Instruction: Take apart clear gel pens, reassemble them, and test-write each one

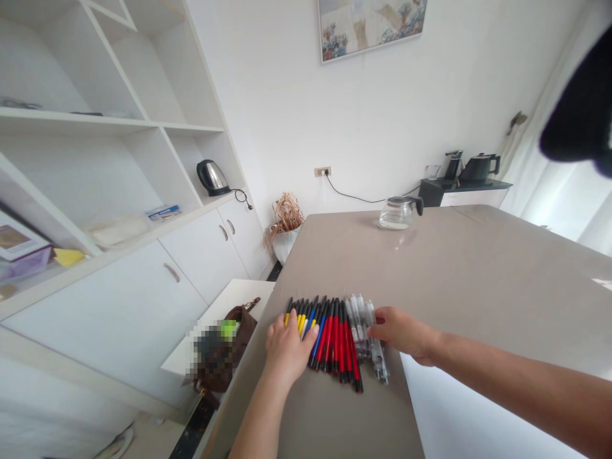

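A row of several pens lies side by side on the beige table: yellow ones at the left, then blue, red, and clear ones at the right. My left hand rests flat on the yellow and blue pens, fingers spread. At the row's right side, my right hand touches the clear pens with its fingertips, fingers loosely bent.
A glass pot stands at the table's far edge. White shelves and cabinets run along the left, with a kettle on them. A brown bag sits on a low white stool left of the table. A side table with kettles stands behind.
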{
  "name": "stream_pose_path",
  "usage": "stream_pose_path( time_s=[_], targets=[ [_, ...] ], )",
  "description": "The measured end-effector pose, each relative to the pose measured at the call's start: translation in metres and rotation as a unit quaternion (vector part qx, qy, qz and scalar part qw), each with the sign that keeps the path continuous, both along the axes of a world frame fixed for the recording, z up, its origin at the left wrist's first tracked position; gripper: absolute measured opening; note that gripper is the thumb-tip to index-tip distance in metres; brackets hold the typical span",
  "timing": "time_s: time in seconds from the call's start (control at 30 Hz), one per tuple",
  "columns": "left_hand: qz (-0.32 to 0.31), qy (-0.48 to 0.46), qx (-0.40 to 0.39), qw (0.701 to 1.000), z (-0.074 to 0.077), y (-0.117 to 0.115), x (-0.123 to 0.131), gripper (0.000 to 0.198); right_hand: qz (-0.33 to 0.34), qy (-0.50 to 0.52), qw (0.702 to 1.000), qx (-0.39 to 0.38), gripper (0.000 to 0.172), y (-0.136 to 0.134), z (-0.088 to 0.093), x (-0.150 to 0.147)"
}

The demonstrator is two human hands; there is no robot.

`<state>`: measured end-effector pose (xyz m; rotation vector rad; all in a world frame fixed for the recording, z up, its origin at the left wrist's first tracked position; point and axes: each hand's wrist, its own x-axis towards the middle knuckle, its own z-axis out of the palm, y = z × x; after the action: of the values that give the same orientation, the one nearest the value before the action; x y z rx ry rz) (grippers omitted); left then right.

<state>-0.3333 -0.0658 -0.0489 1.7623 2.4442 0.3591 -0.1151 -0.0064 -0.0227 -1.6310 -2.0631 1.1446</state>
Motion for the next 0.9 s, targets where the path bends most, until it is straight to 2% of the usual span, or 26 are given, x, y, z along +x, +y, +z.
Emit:
stream_pose_path(
  time_s=[0.1, 0.3, 0.47, 0.53, 0.67, 0.73, 0.9],
  targets=[
    [0.005, -0.003, -0.009, 1.0, 0.001, -0.001, -0.004, 0.076, 0.032, 0.016, 0.999, -0.003, 0.013, -0.012, 0.001, -0.021],
    [-0.013, -0.009, -0.02, 1.0, 0.0, -0.003, -0.012, 0.085, 0.008, -0.005, 1.0, -0.001, 0.016, -0.034, 0.008, -0.055],
    [-0.01, -0.017, -0.021, 1.0, -0.006, -0.001, -0.023, 0.087, 0.001, 0.072, 0.997, 0.007, 0.025, -0.043, 0.0, -0.076],
    [-0.014, -0.016, -0.017, 1.0, -0.006, 0.0, -0.025, 0.085, -0.008, 0.094, 0.995, 0.027, 0.03, -0.04, -0.007, -0.077],
    [-0.009, -0.03, -0.024, 0.999, -0.003, 0.0, -0.024, 0.08, -0.012, 0.099, 0.991, 0.094, 0.06, -0.025, -0.02, -0.064],
    [-0.004, -0.039, -0.028, 0.999, 0.001, -0.001, -0.021, 0.081, -0.001, 0.096, 0.989, 0.109, 0.068, -0.017, -0.024, -0.054],
    [-0.006, -0.052, -0.042, 0.998, 0.005, -0.004, -0.013, 0.091, -0.004, 0.052, 0.995, 0.083, 0.052, 0.001, -0.034, -0.034]
  ],
)
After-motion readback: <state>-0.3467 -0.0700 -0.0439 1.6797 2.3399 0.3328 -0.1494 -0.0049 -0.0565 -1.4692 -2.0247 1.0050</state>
